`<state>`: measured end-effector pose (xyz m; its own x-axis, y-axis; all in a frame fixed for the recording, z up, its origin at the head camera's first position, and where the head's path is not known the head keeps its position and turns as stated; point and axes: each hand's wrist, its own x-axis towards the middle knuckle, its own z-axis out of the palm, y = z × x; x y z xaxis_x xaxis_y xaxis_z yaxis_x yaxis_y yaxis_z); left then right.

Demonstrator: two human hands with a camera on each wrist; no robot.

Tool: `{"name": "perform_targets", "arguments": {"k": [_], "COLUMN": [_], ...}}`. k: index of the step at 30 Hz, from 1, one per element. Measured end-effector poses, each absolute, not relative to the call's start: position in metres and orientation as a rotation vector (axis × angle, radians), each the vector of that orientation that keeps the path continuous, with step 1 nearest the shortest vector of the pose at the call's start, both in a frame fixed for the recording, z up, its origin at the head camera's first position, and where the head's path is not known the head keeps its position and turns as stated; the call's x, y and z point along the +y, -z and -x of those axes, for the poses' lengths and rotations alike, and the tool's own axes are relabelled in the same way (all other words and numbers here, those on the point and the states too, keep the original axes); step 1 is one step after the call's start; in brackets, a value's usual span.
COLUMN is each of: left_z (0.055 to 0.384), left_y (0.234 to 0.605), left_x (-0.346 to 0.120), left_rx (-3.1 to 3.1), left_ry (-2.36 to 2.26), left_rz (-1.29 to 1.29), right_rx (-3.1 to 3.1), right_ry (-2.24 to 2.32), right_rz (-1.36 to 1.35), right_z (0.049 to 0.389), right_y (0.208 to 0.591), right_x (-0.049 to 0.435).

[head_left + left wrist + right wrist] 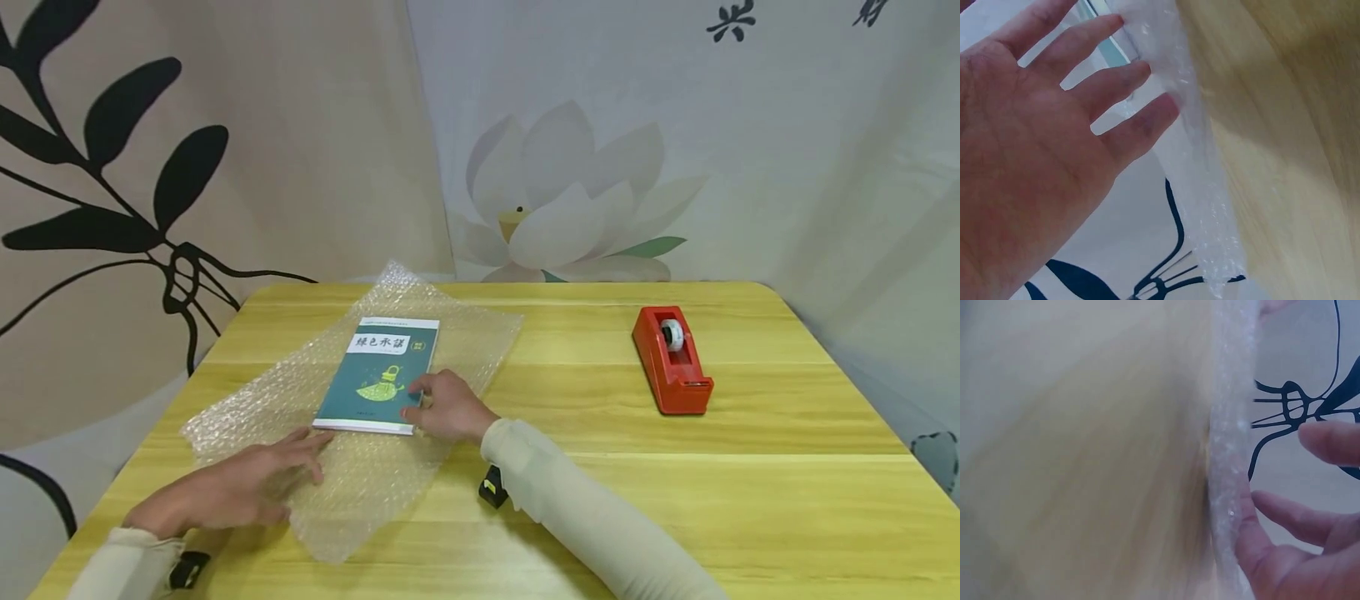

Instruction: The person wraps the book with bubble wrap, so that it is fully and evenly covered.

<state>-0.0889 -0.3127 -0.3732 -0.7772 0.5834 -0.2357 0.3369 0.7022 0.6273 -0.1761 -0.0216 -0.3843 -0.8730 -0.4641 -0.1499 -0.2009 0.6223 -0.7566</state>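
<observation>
A teal book (382, 362) with a white title label and a yellow-green picture lies flat on a sheet of bubble wrap (262, 392). At the book's lower right corner is my right hand (450, 406), its fingertips over the edge of the cover. The right wrist view shows this hand (1291, 544) with fingers apart, beside the bubble wrap's edge (1233, 394). My left hand (243, 483) lies over the wrap's near left part, fingertips close to the book's lower left corner. Its fingers (1113, 84) are spread in the left wrist view; whether they touch the book I cannot tell.
A red tape dispenser (675, 367) with a roll of tape stands on the right part of the wooden table (750, 517). Behind the table hangs a printed cloth (337, 150) with dark leaves and a pale lotus.
</observation>
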Motion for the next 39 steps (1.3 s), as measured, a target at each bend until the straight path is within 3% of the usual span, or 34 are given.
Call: {"name": "perform_targets", "arguments": {"k": [11, 24, 39], "left_z": [0.093, 0.113, 0.131], "left_y": [0.377, 0.356, 0.365], "left_x": [-0.328, -0.332, -0.316], "left_rx": [2.493, 2.514, 2.932], "left_ry": [-0.803, -0.949, -0.903], "left_rz": [-0.856, -0.709, -0.571], "right_rx": [2.494, 2.322, 2.291], "right_ry": [1.126, 1.259, 1.320], "right_rz": [0.541, 0.495, 0.435], "right_z": [0.177, 0.180, 0.179], "right_y": [0.389, 0.389, 0.387], "right_x": [-0.017, -0.013, -0.009]}}
